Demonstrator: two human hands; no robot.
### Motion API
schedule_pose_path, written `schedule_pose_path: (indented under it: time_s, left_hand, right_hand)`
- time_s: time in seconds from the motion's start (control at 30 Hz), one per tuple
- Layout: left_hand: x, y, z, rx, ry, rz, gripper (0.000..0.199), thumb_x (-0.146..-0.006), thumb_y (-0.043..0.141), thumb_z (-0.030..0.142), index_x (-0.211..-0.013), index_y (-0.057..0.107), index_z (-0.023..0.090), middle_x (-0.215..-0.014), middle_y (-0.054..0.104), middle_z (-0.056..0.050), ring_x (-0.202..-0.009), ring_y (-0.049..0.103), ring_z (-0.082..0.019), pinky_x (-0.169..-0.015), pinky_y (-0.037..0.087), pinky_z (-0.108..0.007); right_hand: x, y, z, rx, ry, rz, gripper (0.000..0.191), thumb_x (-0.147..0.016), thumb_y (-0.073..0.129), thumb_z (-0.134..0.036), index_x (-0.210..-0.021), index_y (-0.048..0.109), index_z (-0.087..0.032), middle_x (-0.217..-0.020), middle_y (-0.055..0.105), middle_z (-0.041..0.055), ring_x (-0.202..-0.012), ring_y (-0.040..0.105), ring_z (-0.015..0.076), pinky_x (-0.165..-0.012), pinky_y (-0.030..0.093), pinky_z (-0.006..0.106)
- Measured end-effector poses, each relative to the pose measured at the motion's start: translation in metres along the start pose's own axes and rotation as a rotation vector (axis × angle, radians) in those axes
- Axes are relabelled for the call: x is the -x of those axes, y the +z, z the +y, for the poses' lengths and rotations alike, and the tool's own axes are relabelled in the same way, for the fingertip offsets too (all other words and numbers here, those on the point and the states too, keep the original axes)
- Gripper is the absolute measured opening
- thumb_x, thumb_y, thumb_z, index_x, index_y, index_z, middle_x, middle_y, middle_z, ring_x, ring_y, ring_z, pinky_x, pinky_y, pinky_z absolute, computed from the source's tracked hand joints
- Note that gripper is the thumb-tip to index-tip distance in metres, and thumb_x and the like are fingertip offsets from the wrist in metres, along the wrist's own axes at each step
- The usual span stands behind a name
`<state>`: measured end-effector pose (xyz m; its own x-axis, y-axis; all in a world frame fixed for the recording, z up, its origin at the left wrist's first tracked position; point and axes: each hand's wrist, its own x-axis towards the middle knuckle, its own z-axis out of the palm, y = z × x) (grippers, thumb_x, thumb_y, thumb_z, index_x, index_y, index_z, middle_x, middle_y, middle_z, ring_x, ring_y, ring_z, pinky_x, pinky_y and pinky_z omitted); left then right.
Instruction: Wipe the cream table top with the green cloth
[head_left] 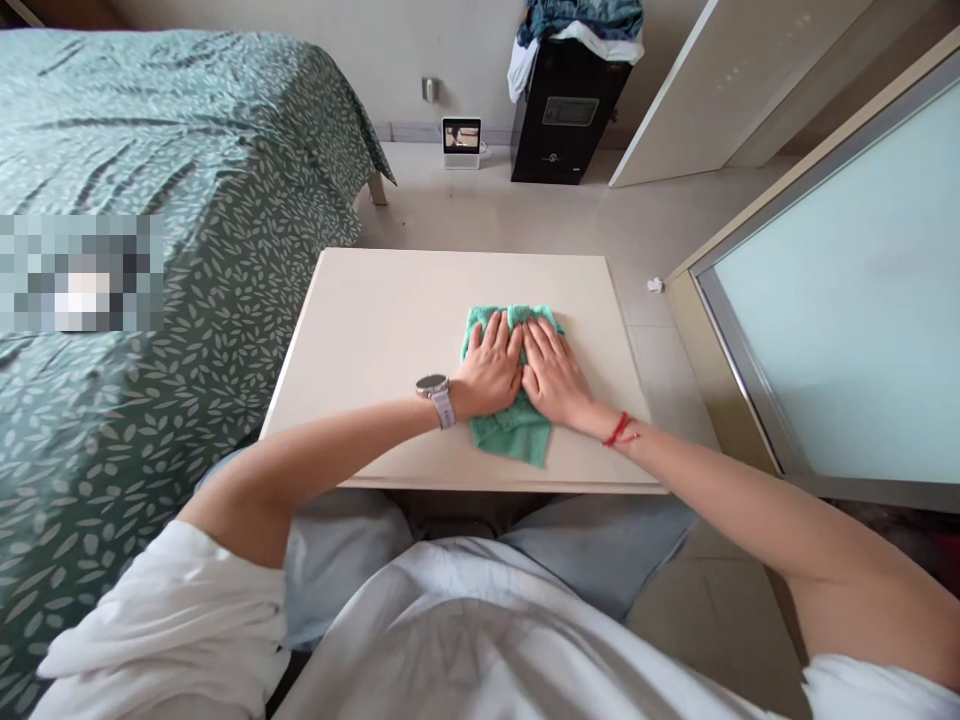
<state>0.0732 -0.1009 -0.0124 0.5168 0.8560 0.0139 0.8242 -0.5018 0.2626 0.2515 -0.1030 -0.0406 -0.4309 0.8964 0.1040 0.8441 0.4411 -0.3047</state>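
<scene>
A green towelling cloth (pixel 513 438) lies on the pale tabletop (pixel 390 330), right of its middle. Pressing on the cloth's left half is my left hand (pixel 491 368), palm down with fingers stretched forward. My right hand (pixel 553 372) rests flat on the right half, its fingers likewise extended. The two hands are side by side, nearly touching at the thumbs. Some of the cloth is hidden beneath them; its near corner hangs loose toward me on the table. A watch (pixel 433 385) is on my left wrist and a red string bracelet (pixel 617 429) on my right.
To the left is a bed (pixel 225 230) with a leaf-patterned cover. Beyond the table, a small screen device (pixel 461 143) and a black cabinet (pixel 566 110) topped with clothes stand on the floor. A frosted glass panel (pixel 855 290) borders the right. Crumpled white paper (pixel 655 285) lies nearby.
</scene>
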Motion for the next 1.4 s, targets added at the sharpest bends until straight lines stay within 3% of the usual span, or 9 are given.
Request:
schedule_pose_path:
  time_s: [0.17, 0.3, 0.47, 0.57, 0.63, 0.87, 1.07, 1.23, 1.4]
  left_hand:
    - [-0.094, -0.004, -0.038, 0.000, -0.031, 0.062, 0.075, -0.109, 0.043, 0.030, -0.176, 0.038, -0.003, -0.187, 0.029, -0.032, -0.177, 0.025, -0.046, -0.142, 0.022, -0.071]
    - [-0.142, -0.005, -0.054, 0.020, -0.073, 0.114, 0.073, -0.110, 0.043, 0.031, -0.177, 0.040, 0.003, -0.187, 0.033, -0.028, -0.177, 0.026, -0.044, -0.143, 0.020, -0.068]
    - [-0.165, -0.002, -0.058, 0.054, -0.135, 0.156, 0.071, -0.111, 0.042, 0.033, -0.176, 0.042, 0.006, -0.187, 0.034, -0.026, -0.176, 0.027, -0.044, -0.142, 0.019, -0.071]
    - [-0.166, -0.003, -0.055, 0.058, -0.149, 0.181, 0.068, -0.111, 0.043, 0.034, -0.177, 0.043, 0.014, -0.188, 0.036, -0.022, -0.176, 0.028, -0.042, -0.142, 0.019, -0.072]
    - [-0.162, -0.005, -0.051, 0.043, -0.159, 0.161, 0.069, -0.111, 0.043, 0.032, -0.177, 0.042, 0.012, -0.189, 0.034, -0.023, -0.177, 0.026, -0.042, -0.143, 0.019, -0.071]
    - [-0.112, -0.009, -0.007, 0.002, -0.175, 0.123, 0.070, -0.113, 0.041, 0.031, -0.177, 0.040, 0.002, -0.187, 0.031, -0.030, -0.177, 0.026, -0.044, -0.141, 0.023, -0.073]
    - [-0.039, 0.009, 0.051, -0.035, -0.104, 0.096, 0.070, -0.113, 0.043, 0.030, -0.175, 0.041, -0.002, -0.186, 0.033, -0.032, -0.176, 0.029, -0.046, -0.140, 0.028, -0.073]
    - [0.021, 0.032, 0.090, -0.071, 0.025, 0.136, 0.072, -0.113, 0.046, 0.034, -0.174, 0.043, -0.003, -0.183, 0.038, -0.034, -0.173, 0.034, -0.049, -0.135, 0.036, -0.076]
    - [0.052, 0.042, 0.109, -0.127, 0.123, 0.107, 0.072, -0.113, 0.047, 0.036, -0.173, 0.046, -0.004, -0.181, 0.040, -0.035, -0.171, 0.037, -0.050, -0.134, 0.041, -0.074]
  right_hand:
    - [-0.090, -0.008, 0.055, 0.014, 0.022, 0.025, 0.079, -0.104, 0.038, -0.026, -0.177, 0.042, 0.003, -0.187, 0.039, 0.0222, -0.177, 0.031, 0.0366, -0.146, 0.024, 0.063]
    - [-0.139, -0.018, 0.083, 0.033, 0.044, 0.009, 0.077, -0.105, 0.036, -0.024, -0.177, 0.041, 0.002, -0.188, 0.038, 0.0200, -0.177, 0.030, 0.0350, -0.148, 0.021, 0.058]
    - [-0.165, -0.020, 0.104, 0.039, 0.020, 0.012, 0.074, -0.106, 0.033, -0.021, -0.176, 0.044, 0.002, -0.186, 0.042, 0.0198, -0.176, 0.034, 0.0347, -0.147, 0.023, 0.058]
    - [-0.167, -0.018, 0.109, 0.032, 0.022, 0.038, 0.073, -0.107, 0.031, -0.022, -0.175, 0.047, -0.001, -0.185, 0.044, 0.0183, -0.175, 0.035, 0.0354, -0.147, 0.024, 0.059]
    - [-0.163, -0.016, 0.108, 0.024, 0.027, 0.059, 0.074, -0.107, 0.031, -0.023, -0.176, 0.047, -0.003, -0.185, 0.045, 0.0169, -0.175, 0.035, 0.0362, -0.146, 0.024, 0.063]
    - [-0.105, -0.016, 0.088, 0.045, 0.046, 0.020, 0.076, -0.105, 0.034, -0.023, -0.178, 0.044, -0.005, -0.187, 0.040, 0.0166, -0.177, 0.032, 0.0356, -0.146, 0.026, 0.065]
    - [0.001, -0.008, 0.072, 0.052, 0.005, 0.090, 0.073, -0.108, 0.036, -0.026, -0.178, 0.047, -0.011, -0.184, 0.047, 0.0157, -0.175, 0.037, 0.0352, -0.144, 0.031, 0.066]
    - [0.094, -0.006, 0.050, 0.111, -0.044, 0.090, 0.075, -0.109, 0.033, -0.024, -0.183, 0.036, -0.011, -0.185, 0.045, 0.0161, -0.175, 0.036, 0.0352, -0.141, 0.037, 0.065]
    - [0.147, 0.001, 0.028, 0.163, -0.032, 0.161, 0.075, -0.114, 0.032, -0.027, -0.188, 0.022, -0.012, -0.184, 0.045, 0.0183, -0.174, 0.039, 0.0376, -0.138, 0.042, 0.066]
